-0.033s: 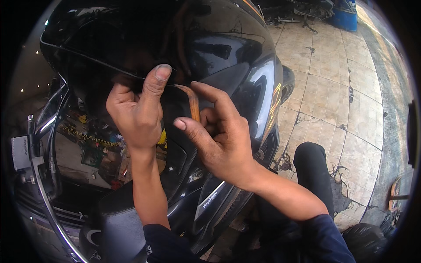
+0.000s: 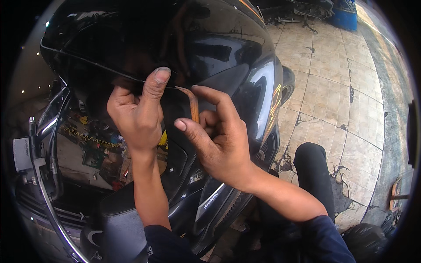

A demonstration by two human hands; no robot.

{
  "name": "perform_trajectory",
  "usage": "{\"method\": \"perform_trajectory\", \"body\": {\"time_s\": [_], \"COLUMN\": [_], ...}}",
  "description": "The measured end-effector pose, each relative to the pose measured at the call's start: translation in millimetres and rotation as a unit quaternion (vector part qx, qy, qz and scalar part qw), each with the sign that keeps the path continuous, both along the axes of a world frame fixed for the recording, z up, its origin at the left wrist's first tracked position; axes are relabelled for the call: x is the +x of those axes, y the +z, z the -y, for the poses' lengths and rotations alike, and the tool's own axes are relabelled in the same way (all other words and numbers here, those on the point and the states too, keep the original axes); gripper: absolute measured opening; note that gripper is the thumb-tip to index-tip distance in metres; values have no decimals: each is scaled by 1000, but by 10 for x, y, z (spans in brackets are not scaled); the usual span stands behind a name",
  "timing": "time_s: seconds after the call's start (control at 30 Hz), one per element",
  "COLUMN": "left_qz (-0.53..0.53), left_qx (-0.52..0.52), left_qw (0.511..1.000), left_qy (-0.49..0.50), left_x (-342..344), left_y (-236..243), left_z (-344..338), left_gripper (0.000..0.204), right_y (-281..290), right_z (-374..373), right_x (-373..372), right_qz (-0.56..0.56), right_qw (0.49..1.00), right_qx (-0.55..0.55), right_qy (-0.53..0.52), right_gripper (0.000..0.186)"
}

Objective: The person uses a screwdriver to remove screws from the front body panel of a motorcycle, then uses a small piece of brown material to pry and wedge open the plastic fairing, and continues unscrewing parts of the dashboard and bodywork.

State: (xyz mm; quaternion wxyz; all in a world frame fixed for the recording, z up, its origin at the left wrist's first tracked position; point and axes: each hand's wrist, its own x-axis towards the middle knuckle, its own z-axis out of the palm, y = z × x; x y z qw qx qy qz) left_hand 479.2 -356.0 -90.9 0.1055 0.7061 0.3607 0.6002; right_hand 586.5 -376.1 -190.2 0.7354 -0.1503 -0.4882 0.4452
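A glossy black motorcycle body panel (image 2: 131, 39) fills the upper middle, with a pale seam along its lower edge. My left hand (image 2: 139, 111) is closed at that edge, thumb raised in front; its curled fingertips are hidden against the dark panel. To its right, my right hand (image 2: 226, 144) holds a bent orange-brown tool (image 2: 194, 107) in its curled fingers. The tool's thin, hooked tip points left, towards the seam beside my left thumb. My right index finger stretches above the bend, and the thumb stands off to the left.
A black seat (image 2: 125, 210) lies below my left forearm. At the left, a chrome bar (image 2: 48, 206) curves down. Dark cables and a coiled yellow cord (image 2: 90, 139) show beyond the motorcycle. Cracked beige floor tiles (image 2: 329, 96) and a blue drum (image 2: 344, 17) are on the right.
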Motion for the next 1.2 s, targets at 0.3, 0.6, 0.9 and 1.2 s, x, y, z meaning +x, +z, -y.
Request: {"method": "perform_trajectory", "body": {"time_s": [0.3, 0.6, 0.9, 1.2], "left_qz": [-27, -20, -25, 0], "left_qx": [4, 7, 24, -9], "left_qw": [999, 999, 998, 1000], "left_qy": [35, 27, 60, 23], "left_x": [-11, -98, -120, 28], "left_y": [-3, -1, 17, 23], "left_z": [-27, -10, -17, -10], "left_gripper": [20, 28, 22, 21], "right_y": [-31, -107, 75, 260], "right_z": [139, -56, -53, -151], "right_x": [-332, -333, -566, 18], "right_qz": [-241, -136, -176, -160], "right_qw": [960, 988, 980, 964], "right_qx": [-95, 61, 44, -67], "right_qy": [108, -37, -87, 202], "right_gripper": [39, 45, 33, 18]}}
